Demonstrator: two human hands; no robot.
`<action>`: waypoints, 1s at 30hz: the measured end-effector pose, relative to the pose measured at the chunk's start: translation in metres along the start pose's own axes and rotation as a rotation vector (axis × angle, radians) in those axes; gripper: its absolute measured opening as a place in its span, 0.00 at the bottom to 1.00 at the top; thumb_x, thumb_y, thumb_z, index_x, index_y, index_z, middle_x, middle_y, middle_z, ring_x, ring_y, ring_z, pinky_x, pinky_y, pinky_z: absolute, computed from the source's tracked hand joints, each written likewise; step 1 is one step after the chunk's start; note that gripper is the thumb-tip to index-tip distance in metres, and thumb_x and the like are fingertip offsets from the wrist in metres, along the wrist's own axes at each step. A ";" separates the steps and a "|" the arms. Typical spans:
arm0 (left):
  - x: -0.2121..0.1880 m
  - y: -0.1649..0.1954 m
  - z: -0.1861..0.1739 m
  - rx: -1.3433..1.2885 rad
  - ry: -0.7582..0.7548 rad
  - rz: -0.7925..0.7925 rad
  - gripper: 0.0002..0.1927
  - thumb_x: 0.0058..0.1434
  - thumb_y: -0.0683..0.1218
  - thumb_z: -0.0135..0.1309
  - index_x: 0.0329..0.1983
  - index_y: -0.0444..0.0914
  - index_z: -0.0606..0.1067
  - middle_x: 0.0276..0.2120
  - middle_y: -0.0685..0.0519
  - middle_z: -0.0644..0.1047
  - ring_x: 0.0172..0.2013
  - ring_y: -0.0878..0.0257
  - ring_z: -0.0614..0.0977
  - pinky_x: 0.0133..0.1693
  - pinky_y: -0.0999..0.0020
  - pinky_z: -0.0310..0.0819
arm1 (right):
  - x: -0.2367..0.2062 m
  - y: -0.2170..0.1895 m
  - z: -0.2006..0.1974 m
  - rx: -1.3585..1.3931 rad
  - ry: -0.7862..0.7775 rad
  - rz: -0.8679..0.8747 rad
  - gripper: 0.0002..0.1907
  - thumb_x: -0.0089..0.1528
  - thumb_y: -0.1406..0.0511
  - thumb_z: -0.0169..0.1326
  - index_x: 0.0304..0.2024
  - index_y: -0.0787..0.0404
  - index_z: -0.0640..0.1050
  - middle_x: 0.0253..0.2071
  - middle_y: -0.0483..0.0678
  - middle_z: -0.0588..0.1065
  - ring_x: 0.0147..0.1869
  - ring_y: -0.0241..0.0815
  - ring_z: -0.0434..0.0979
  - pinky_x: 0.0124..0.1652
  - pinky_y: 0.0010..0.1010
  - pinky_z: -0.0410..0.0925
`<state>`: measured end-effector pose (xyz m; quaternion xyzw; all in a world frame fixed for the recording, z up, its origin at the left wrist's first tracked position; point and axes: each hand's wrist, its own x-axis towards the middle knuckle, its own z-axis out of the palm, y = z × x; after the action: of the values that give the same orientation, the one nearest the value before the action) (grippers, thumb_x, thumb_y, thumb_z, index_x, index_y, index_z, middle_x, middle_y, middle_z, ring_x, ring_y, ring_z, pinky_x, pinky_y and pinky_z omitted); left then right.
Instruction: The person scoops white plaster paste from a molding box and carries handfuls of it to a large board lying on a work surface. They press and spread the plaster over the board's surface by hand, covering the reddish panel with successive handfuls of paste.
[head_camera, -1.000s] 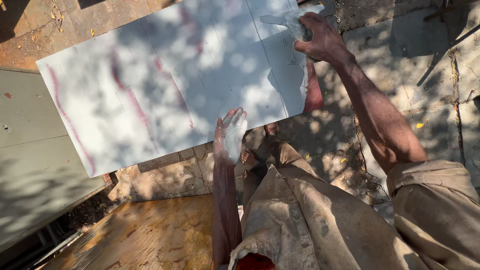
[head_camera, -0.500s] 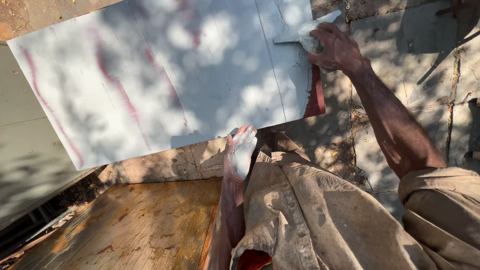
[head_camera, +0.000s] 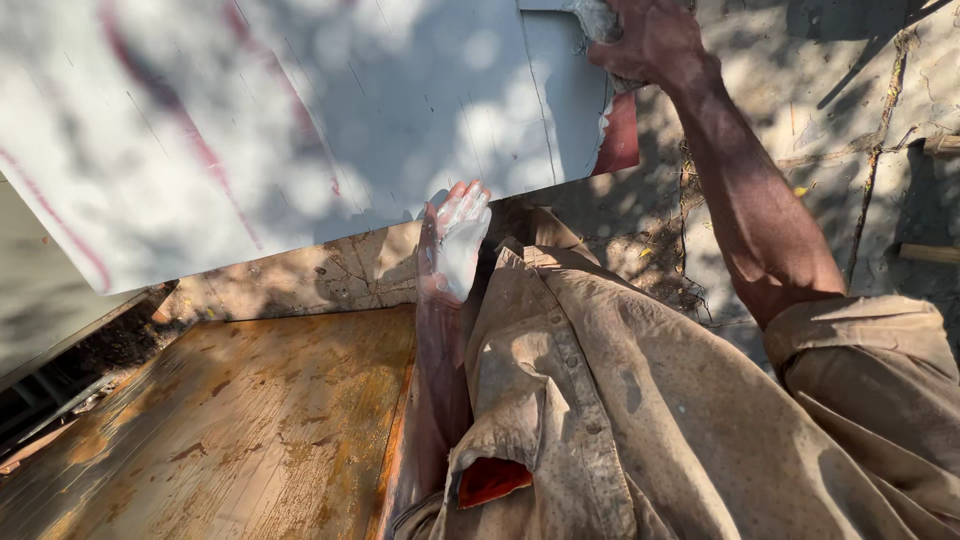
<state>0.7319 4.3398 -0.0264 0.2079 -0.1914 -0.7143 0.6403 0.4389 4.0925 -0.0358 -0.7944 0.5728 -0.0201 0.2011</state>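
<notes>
A large white panel with reddish streaks lies tilted across the upper left. My right hand reaches to its far right corner. It is closed around a pale flat tool that looks like a scraper, pressed on the panel's surface. A red edge shows beside that corner. My left hand is smeared white, with the fingers stretched out and together. It lies flat against the panel's near edge and holds nothing.
A worn orange-brown wooden board lies at the lower left. Cracked stone or concrete ground in dappled shade fills the right. My dusty tan shirt covers the lower middle. A grey sheet sits at the far left.
The view has drawn closer and the panel fills more of the frame. My right hand has stayed at the far corner with the tool. My left hand stays at the near edge.
</notes>
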 end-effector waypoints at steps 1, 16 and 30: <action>-0.002 0.001 0.000 0.080 -0.226 0.158 0.40 0.71 0.60 0.52 0.80 0.47 0.50 0.77 0.45 0.52 0.77 0.47 0.57 0.77 0.54 0.49 | -0.029 0.003 0.011 0.010 0.021 -0.021 0.39 0.56 0.55 0.65 0.66 0.67 0.73 0.68 0.65 0.67 0.55 0.66 0.77 0.43 0.58 0.76; -0.053 -0.032 -0.055 -0.353 0.327 -0.402 0.31 0.76 0.58 0.48 0.71 0.31 0.63 0.68 0.40 0.69 0.68 0.51 0.71 0.70 0.58 0.64 | -0.276 -0.028 0.092 0.082 0.095 0.138 0.45 0.56 0.58 0.67 0.73 0.61 0.66 0.76 0.58 0.59 0.70 0.62 0.70 0.55 0.50 0.75; 0.063 -0.073 0.085 -0.582 0.311 -0.283 0.50 0.69 0.73 0.41 0.75 0.28 0.55 0.69 0.41 0.65 0.66 0.47 0.67 0.66 0.50 0.60 | -0.272 -0.168 0.006 0.580 0.243 -0.023 0.42 0.54 0.67 0.61 0.72 0.62 0.66 0.77 0.56 0.58 0.82 0.59 0.55 0.75 0.49 0.56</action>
<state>0.6186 4.2856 0.0023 0.1475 0.1504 -0.7802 0.5890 0.4987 4.3886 0.0702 -0.7021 0.5538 -0.2799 0.3493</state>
